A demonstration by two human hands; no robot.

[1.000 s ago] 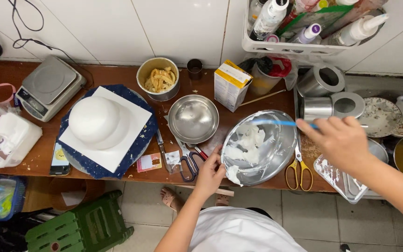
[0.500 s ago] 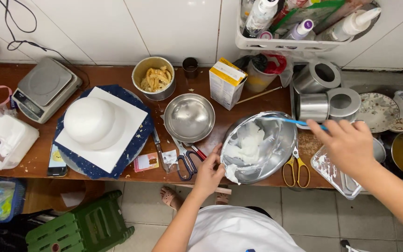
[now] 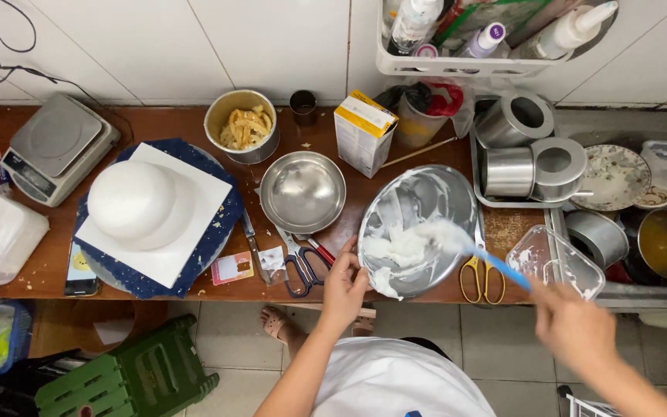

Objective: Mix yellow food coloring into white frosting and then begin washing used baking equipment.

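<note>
— Presently: steel mixing bowl (image 3: 418, 228) tilted at the front edge of the wooden worktop (image 3: 156, 123), between the blue-handled scissors (image 3: 300, 266) and the yellow-handled scissors (image 3: 482, 274). White cream (image 3: 399, 251) smeared over the inner wall, mostly gathered low on the near side.

— Stage of work?

— Judged midway. Cream scraped partly together; streaks left on the far wall. White cake (image 3: 133, 201) on its square board smooth-coated already.

— Hands?

— Left hand (image 3: 343, 289) reaching up from below, fingers clamped on the near rim, steadying the tilt. Right hand (image 3: 573, 328) low at the right, fingers closed around the blue-handled spatula (image 3: 476, 251), blade laid into the cream, arm angled in from the corner.
</note>
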